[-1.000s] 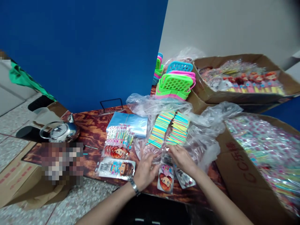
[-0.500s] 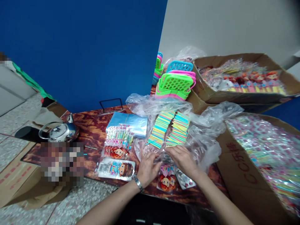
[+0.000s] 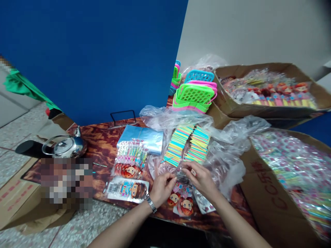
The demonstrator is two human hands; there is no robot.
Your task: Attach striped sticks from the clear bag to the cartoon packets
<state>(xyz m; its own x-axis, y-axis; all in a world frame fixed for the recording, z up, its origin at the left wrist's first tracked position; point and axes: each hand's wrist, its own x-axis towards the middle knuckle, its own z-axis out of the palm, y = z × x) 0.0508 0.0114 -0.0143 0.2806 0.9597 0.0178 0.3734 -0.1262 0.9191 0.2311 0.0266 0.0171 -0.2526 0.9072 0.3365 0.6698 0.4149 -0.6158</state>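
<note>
A clear plastic bag printed with a cartoon head hangs between my two hands, tilted over the table. At its upper left edge my left hand pinches it between thumb and fingertips. Opposite, my right hand has its fingers closed on the bag's upper right edge. Under it lies another printed bag, partly covered. Just beyond my fingers, two rows of thin coloured sticks rest on a crumpled clear plastic sheet. A silvery printed packet is half hidden by my right forearm.
Left of my hands lie filled stick packets, a silver packet and blue-tinted plastic sleeves. A metal kettle stands further left. Stacked plastic baskets stand behind; cardboard boxes of packets flank the right.
The cartoon-printed bag has lifted and shifted left, off the one beneath it. My fingertips have come closer together at its top edge, and my right hand has turned slightly.
</note>
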